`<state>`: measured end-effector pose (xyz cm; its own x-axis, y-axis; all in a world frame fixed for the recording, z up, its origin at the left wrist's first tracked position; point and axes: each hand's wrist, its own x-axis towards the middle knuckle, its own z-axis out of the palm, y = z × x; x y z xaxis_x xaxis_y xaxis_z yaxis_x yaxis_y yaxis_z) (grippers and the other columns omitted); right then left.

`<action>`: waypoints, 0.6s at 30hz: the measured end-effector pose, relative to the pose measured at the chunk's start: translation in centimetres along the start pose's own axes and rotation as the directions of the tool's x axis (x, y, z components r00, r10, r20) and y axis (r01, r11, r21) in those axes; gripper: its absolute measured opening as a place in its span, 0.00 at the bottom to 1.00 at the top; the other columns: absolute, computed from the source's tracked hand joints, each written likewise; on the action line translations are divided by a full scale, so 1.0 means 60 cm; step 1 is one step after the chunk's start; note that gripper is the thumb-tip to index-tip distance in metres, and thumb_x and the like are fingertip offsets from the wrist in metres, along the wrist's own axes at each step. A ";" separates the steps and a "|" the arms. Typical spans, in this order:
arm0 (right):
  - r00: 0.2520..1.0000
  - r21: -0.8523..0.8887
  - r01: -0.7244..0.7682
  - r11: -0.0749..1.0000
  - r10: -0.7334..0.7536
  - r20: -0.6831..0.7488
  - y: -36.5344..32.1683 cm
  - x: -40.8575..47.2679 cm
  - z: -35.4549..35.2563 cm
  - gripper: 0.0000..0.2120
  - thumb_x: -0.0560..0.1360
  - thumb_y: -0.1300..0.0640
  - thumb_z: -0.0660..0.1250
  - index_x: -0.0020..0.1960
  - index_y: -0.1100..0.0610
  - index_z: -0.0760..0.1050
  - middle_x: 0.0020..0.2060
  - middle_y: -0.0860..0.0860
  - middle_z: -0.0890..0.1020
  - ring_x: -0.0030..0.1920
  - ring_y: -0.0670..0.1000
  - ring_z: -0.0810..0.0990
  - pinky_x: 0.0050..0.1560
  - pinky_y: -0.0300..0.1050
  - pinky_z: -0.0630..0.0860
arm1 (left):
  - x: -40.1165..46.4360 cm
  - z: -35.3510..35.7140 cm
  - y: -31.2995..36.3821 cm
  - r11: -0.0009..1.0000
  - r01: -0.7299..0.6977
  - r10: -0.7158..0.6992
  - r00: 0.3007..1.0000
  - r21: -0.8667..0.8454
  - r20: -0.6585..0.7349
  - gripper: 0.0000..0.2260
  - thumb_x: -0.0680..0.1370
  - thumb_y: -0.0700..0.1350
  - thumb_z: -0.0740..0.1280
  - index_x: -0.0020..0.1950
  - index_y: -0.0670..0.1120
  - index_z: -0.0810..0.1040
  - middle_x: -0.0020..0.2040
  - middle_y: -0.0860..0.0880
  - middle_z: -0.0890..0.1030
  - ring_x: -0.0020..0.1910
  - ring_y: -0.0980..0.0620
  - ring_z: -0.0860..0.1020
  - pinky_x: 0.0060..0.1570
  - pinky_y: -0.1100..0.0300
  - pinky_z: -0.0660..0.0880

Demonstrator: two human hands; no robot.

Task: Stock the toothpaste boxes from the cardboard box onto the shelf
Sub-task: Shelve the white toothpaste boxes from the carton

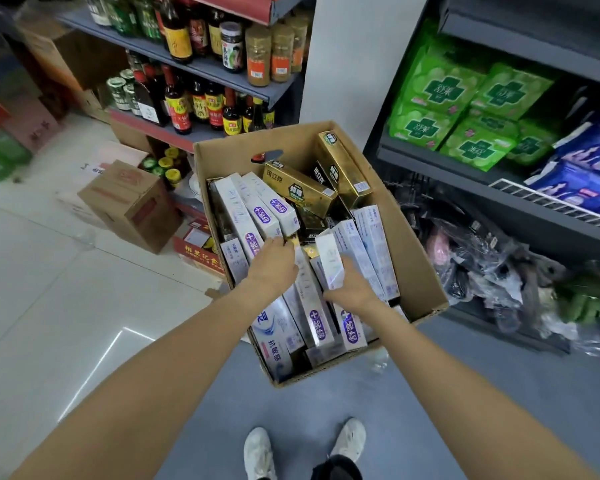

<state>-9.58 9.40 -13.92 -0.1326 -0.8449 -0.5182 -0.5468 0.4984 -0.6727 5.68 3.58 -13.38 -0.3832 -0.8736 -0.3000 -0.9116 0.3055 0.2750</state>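
Cardboard box (413, 237) mid-frame; a white toothpaste box (330, 259) is gripped by the right hand (352, 287), left hand (274, 263) fingers reaching in, grip can't be told.

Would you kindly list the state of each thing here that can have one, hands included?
Cardboard box: open on the floor, full of jumbled toothpaste boxes.
White box: tilted up, held by the right hand.
Gold boxes: tilted at the far end of the cardboard box.
Left hand: fingers reach down among the white boxes; grip hidden.
Right hand: grips the white box.
Small carton: closed, on the floor.
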 end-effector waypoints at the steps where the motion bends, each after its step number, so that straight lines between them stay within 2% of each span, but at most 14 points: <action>1: 1.000 0.031 0.000 1.000 0.000 -0.024 -0.001 -0.003 -0.004 0.36 0.71 0.65 0.68 0.74 0.53 0.54 0.57 0.52 0.72 0.59 0.55 0.72 0.50 0.44 0.70 | 0.004 0.003 0.010 0.999 0.021 -0.020 0.999 -0.030 0.037 0.16 0.80 0.43 0.58 0.65 0.37 0.68 0.63 0.39 0.70 0.61 0.41 0.70 0.56 0.51 0.70; 3: 0.998 0.064 0.020 0.998 -0.017 -0.056 -0.002 -0.005 -0.010 0.38 0.71 0.65 0.69 0.74 0.54 0.52 0.61 0.53 0.72 0.62 0.56 0.72 0.51 0.46 0.71 | 0.012 0.013 0.031 0.997 0.069 -0.066 0.992 -0.023 0.103 0.15 0.81 0.44 0.57 0.62 0.36 0.70 0.60 0.39 0.74 0.59 0.41 0.74 0.52 0.51 0.73; 5: 0.996 0.076 0.041 0.996 -0.034 -0.083 -0.001 -0.004 -0.015 0.41 0.70 0.63 0.71 0.75 0.53 0.51 0.64 0.55 0.72 0.63 0.57 0.72 0.54 0.49 0.73 | 0.030 0.033 0.049 0.989 0.146 -0.136 0.967 -0.031 0.217 0.19 0.81 0.48 0.59 0.64 0.36 0.70 0.60 0.39 0.74 0.57 0.42 0.77 0.49 0.52 0.74; 6: 0.995 0.089 0.046 0.995 -0.037 -0.092 -0.001 -0.005 -0.017 0.42 0.70 0.62 0.72 0.75 0.53 0.50 0.64 0.54 0.72 0.62 0.57 0.73 0.54 0.48 0.73 | 0.038 0.042 0.055 0.975 0.210 -0.181 0.945 -0.078 0.272 0.25 0.80 0.53 0.60 0.68 0.34 0.67 0.64 0.38 0.72 0.56 0.42 0.77 0.47 0.54 0.75; 8: 0.994 0.142 0.043 0.989 -0.028 -0.107 -0.004 -0.007 -0.024 0.42 0.70 0.60 0.73 0.75 0.53 0.51 0.64 0.54 0.72 0.62 0.56 0.73 0.53 0.47 0.72 | 0.051 0.059 0.062 0.926 0.333 -0.256 0.902 -0.181 0.346 0.39 0.77 0.57 0.63 0.74 0.31 0.52 0.72 0.35 0.61 0.58 0.42 0.77 0.45 0.56 0.74; 9: 0.993 0.172 0.044 0.984 -0.024 -0.117 -0.004 -0.007 -0.029 0.42 0.69 0.60 0.73 0.75 0.52 0.52 0.64 0.54 0.72 0.61 0.56 0.74 0.54 0.47 0.72 | 0.051 0.060 0.063 0.902 0.370 -0.275 0.891 -0.224 0.362 0.39 0.77 0.55 0.65 0.74 0.32 0.52 0.72 0.36 0.61 0.57 0.42 0.78 0.44 0.56 0.75; 10: 0.992 0.203 0.053 0.978 -0.028 -0.124 -0.004 -0.008 -0.034 0.42 0.70 0.60 0.73 0.75 0.52 0.52 0.64 0.54 0.73 0.60 0.55 0.74 0.55 0.48 0.72 | 0.051 0.059 0.062 0.890 0.372 -0.271 0.898 -0.266 0.347 0.33 0.76 0.53 0.66 0.71 0.33 0.61 0.67 0.37 0.68 0.55 0.43 0.79 0.43 0.57 0.75; 11: 0.991 0.224 0.058 0.973 -0.030 -0.129 -0.005 -0.008 -0.041 0.41 0.70 0.60 0.73 0.75 0.51 0.52 0.63 0.53 0.73 0.59 0.53 0.75 0.55 0.48 0.72 | 0.049 0.055 0.059 0.884 0.356 -0.251 0.908 -0.302 0.335 0.22 0.75 0.51 0.68 0.60 0.36 0.71 0.57 0.39 0.75 0.50 0.44 0.79 0.41 0.57 0.75; 12: 0.991 0.248 0.066 0.966 -0.033 -0.133 -0.008 -0.010 -0.049 0.40 0.71 0.60 0.72 0.75 0.51 0.52 0.62 0.51 0.73 0.57 0.52 0.75 0.55 0.48 0.73 | 0.044 0.048 0.052 0.870 0.346 -0.231 0.915 -0.352 0.330 0.15 0.75 0.50 0.69 0.48 0.39 0.73 0.46 0.43 0.77 0.46 0.44 0.78 0.38 0.57 0.74; 13: 0.990 0.272 0.073 0.960 -0.037 -0.133 -0.011 -0.013 -0.058 0.38 0.72 0.59 0.71 0.74 0.51 0.53 0.61 0.50 0.73 0.56 0.52 0.75 0.55 0.49 0.73 | 0.042 0.042 0.045 0.836 0.360 -0.230 0.916 -0.415 0.330 0.14 0.74 0.50 0.70 0.43 0.41 0.72 0.40 0.45 0.76 0.43 0.45 0.77 0.36 0.58 0.74; 15: 0.988 0.314 0.096 0.944 -0.053 -0.142 -0.013 -0.017 -0.075 0.36 0.73 0.58 0.70 0.74 0.50 0.54 0.62 0.50 0.74 0.57 0.52 0.76 0.57 0.50 0.74 | 0.037 0.024 0.033 0.728 0.374 -0.239 0.924 -0.575 0.298 0.14 0.72 0.50 0.71 0.46 0.41 0.74 0.42 0.45 0.79 0.43 0.46 0.79 0.38 0.57 0.77; 18: 0.980 0.366 0.130 0.921 -0.062 -0.191 -0.019 -0.019 -0.101 0.36 0.72 0.54 0.72 0.73 0.50 0.56 0.64 0.49 0.74 0.60 0.51 0.76 0.60 0.51 0.74 | 0.030 -0.032 0.050 0.652 0.236 -0.200 0.970 -0.721 0.137 0.12 0.74 0.51 0.68 0.52 0.46 0.72 0.46 0.48 0.80 0.45 0.48 0.79 0.45 0.55 0.77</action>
<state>-13.81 8.63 -9.37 -0.2534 -0.8958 -0.3652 -0.2183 0.4207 -0.8805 2.54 2.19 -11.35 -0.2098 -0.8568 -0.4710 -0.5778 -0.2800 0.7667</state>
